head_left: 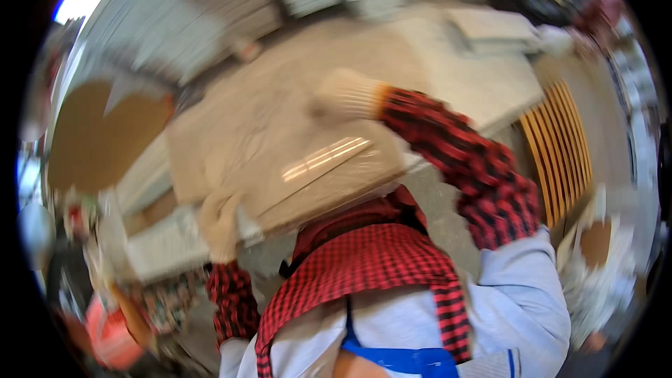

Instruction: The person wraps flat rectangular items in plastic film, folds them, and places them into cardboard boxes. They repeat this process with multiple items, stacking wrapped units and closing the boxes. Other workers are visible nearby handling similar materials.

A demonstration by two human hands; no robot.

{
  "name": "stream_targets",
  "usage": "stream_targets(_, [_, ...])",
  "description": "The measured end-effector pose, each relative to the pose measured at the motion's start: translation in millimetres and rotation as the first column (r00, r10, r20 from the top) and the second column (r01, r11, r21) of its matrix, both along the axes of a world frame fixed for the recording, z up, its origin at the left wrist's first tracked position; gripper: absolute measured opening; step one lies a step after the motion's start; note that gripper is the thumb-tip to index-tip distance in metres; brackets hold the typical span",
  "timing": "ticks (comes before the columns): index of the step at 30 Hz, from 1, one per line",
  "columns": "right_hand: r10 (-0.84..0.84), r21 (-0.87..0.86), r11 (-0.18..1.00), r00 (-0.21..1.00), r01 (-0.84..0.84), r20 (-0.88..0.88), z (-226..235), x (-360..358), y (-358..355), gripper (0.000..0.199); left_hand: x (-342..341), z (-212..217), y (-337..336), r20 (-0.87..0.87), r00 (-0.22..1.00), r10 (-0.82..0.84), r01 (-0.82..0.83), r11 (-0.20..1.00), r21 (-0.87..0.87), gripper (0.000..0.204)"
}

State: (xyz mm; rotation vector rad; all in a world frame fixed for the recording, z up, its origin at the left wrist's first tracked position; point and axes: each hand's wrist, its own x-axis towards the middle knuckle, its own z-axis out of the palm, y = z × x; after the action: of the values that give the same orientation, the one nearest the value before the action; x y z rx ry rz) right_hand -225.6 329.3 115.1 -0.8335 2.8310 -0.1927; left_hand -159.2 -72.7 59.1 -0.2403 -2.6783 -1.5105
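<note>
Well apart, left hand (220, 218) at edge of brown board (245, 129), right hand (346, 95) over it, grips unclear

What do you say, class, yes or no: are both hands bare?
No, the left hand and the right hand both wear pale gloves.

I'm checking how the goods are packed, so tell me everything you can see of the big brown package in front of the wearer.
The big brown package is broad and flat, apparently cardboard, with glossy, wrinkled clear wrap catching light near its front edge. It lies flat, slightly slanted, its near edge close to the wearer's checked apron. The gloved left hand is at its near left corner; the gloved right hand is over its top, blurred, contact unclear.
</note>
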Motion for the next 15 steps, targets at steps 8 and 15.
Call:
stream_targets(8, [0.031,-0.114,0.992,0.988,-0.049,-0.150,-27.5,61.5,-7.0,0.021,-0.2,30.8,3.1,-0.079,0.935,-0.347,0.292,0.875,-0.387,0.021])
stream_targets(15, [-0.028,-0.138,0.990,0.990,0.009,-0.139,-19.0,105.0,10.7,0.029,-34.2,82.0,86.4,0.334,0.885,-0.324,0.465,0.634,-0.618,0.039])
